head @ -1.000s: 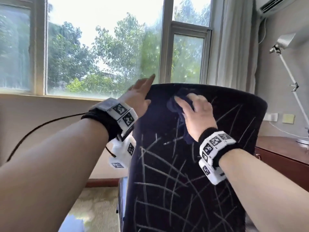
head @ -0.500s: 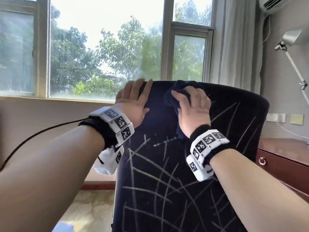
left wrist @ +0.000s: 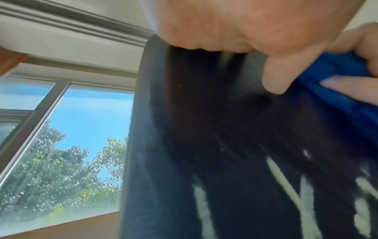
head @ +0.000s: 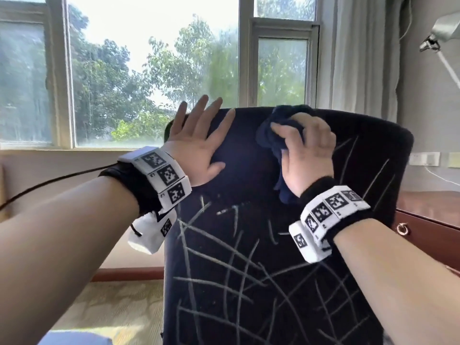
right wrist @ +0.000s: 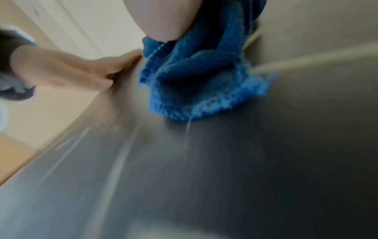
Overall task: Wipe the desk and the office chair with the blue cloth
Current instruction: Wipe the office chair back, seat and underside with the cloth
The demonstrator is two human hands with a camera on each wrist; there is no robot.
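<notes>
Both forearms reached forward to the dark navy fabric chair back [head: 261, 257], which was scored with pale chalky lines. Left hand [head: 196, 148] lay flat against the upper left of the backrest, fingers straight and spread, tips rising above the top edge; it held nothing. Right hand [head: 307, 155] sat at the top edge, fingers curled round a bunched blue terry cloth [head: 276, 135], pressing it to the fabric. Cloth hung in folds below the palm in the right wrist view [right wrist: 196, 77], its lower hem touching the backrest. Each wrist carried a white band with black square markers. Brown wooden desk [head: 428, 212] stood to the right, behind the chair. Wrist views were blurred.
</notes>
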